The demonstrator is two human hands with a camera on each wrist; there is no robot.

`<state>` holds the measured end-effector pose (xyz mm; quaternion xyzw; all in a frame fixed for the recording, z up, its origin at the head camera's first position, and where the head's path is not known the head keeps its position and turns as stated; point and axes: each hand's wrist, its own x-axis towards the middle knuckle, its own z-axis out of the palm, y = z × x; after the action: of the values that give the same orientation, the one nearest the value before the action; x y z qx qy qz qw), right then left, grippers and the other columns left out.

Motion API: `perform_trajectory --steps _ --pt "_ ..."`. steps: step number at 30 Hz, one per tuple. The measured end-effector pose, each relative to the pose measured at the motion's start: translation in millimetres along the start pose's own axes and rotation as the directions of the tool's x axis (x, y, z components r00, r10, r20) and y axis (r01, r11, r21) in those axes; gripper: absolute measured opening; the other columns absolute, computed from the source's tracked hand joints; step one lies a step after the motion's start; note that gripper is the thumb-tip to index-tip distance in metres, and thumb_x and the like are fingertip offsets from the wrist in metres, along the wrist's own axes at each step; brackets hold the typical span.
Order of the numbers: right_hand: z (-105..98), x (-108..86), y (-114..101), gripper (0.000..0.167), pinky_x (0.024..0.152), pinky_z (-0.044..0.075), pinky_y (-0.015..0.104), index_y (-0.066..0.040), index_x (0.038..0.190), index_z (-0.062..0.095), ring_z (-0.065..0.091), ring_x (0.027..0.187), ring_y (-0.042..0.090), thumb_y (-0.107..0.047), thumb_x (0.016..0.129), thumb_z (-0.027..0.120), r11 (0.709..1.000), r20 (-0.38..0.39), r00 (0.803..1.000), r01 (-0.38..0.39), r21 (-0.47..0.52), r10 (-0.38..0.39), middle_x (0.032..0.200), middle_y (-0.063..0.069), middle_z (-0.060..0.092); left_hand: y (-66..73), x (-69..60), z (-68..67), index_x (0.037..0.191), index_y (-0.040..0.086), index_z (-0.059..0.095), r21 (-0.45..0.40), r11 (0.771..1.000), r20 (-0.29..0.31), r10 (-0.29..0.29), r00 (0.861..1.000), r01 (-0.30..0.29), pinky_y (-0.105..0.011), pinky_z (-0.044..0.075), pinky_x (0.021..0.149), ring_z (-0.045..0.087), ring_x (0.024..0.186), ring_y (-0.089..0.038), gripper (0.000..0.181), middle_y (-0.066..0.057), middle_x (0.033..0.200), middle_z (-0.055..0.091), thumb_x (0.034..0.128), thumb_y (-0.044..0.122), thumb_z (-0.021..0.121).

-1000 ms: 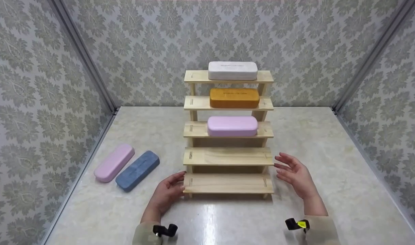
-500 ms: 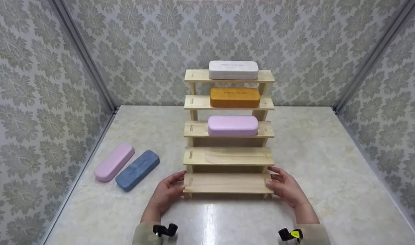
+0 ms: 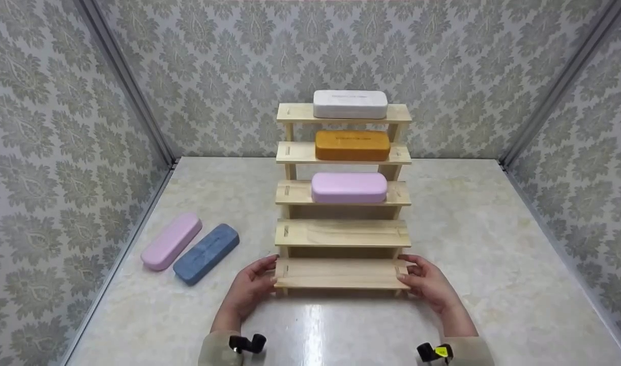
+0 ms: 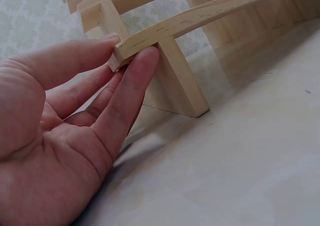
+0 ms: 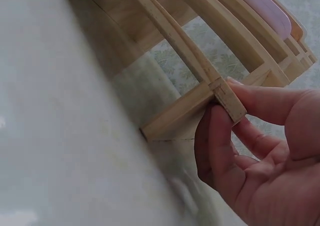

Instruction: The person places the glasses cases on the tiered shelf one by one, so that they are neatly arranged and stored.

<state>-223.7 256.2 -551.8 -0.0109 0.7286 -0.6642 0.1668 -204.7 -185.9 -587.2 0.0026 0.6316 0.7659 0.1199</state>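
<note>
A light wooden rack (image 3: 341, 274) with several steps stands on the table. My left hand (image 3: 247, 288) pinches the left end of its lowest board (image 4: 145, 38), thumb above and fingers below in the left wrist view. At the opposite end, my right hand (image 3: 435, 284) pinches the same board (image 5: 227, 100) between thumb and fingers. On the upper steps lie a white case (image 3: 350, 104), an orange case (image 3: 352, 146) and, on the middle step, a pink case (image 3: 349, 187). The two lower steps carry nothing.
Left of the rack, a second pink case (image 3: 172, 242) and a blue case (image 3: 206, 254) lie slanted side by side on the table (image 3: 493, 229). Patterned walls (image 3: 229, 76) enclose the back and both sides.
My right hand has come in from the right and down to the lowest board's end, where it now grips. The left hand has stayed in place.
</note>
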Motion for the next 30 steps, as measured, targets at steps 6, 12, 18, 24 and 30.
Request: perform_trajectory --steps 6,12,18,24,30 --pt "-1.3 -0.9 -3.2 0.068 0.070 0.059 0.025 0.006 0.152 0.035 0.070 0.087 0.011 -0.011 0.096 0.070 1.000 0.005 1.000 0.001 -0.013 -0.001 0.108 0.002 0.068 1.8 -2.6 3.5 0.153 -0.001 0.044 -0.007 1.000 -0.015 -0.004 1.000 0.004 -0.033 0.060 0.089 0.068 0.112 -0.018 0.067 -0.015 0.138 0.057 0.0916 0.003 0.071" --pt "-0.7 -0.3 -3.6 0.068 0.071 0.059 0.025 0.006 0.151 0.036 0.070 0.087 0.011 -0.011 0.095 0.071 1.000 -0.003 1.000 0.001 -0.017 -0.001 0.107 0.002 0.068 3.5 -11.5 -0.3 0.153 -0.004 0.041 -0.050 0.998 -0.021 0.026 0.999 -0.027 -0.036 0.062 0.087 0.069 0.108 -0.020 0.066 -0.013 0.137 0.058 0.0927 -0.001 0.068" --pt "-0.6 0.1 -3.4 0.068 0.070 0.059 0.026 0.007 0.151 0.036 0.070 0.087 0.012 -0.011 0.096 0.071 1.000 0.007 1.000 0.008 -0.016 -0.008 0.110 0.004 0.069 14.1 -26.4 -1.9 0.150 -0.003 0.046 -0.064 0.994 -0.224 0.072 0.972 -0.088 -0.033 0.061 0.091 0.067 0.115 -0.017 0.062 -0.018 0.138 0.058 0.0919 -0.003 0.069" --pt "-0.7 0.1 -4.2 0.069 0.069 0.058 0.024 0.006 0.151 0.035 0.070 0.087 0.012 -0.011 0.095 0.071 1.000 -0.001 1.000 -0.005 -0.023 0.005 0.109 0.003 0.068 31.2 -45.1 -16.0 0.148 -0.001 0.049 0.037 0.979 -0.385 0.200 0.901 -0.202 -0.025 0.057 0.098 0.063 0.123 -0.011 0.059 -0.008 0.139 0.063 0.0929 -0.002 0.070" --pt "1.2 0.6 -3.7 0.070 0.070 0.058 0.026 0.005 0.152 0.034 0.070 0.088 0.013 -0.013 0.095 0.071 1.000 -0.013 1.000 -0.016 -0.025 0.016 0.109 0.004 0.069 43.9 -60.5 -42.3 0.143 -0.006 0.052 0.067 0.942 -0.522 0.314 0.793 -0.329 -0.019 0.055 0.097 0.065 0.119 -0.005 0.057 0.007 0.124 0.072 0.0897 -0.010 0.070"
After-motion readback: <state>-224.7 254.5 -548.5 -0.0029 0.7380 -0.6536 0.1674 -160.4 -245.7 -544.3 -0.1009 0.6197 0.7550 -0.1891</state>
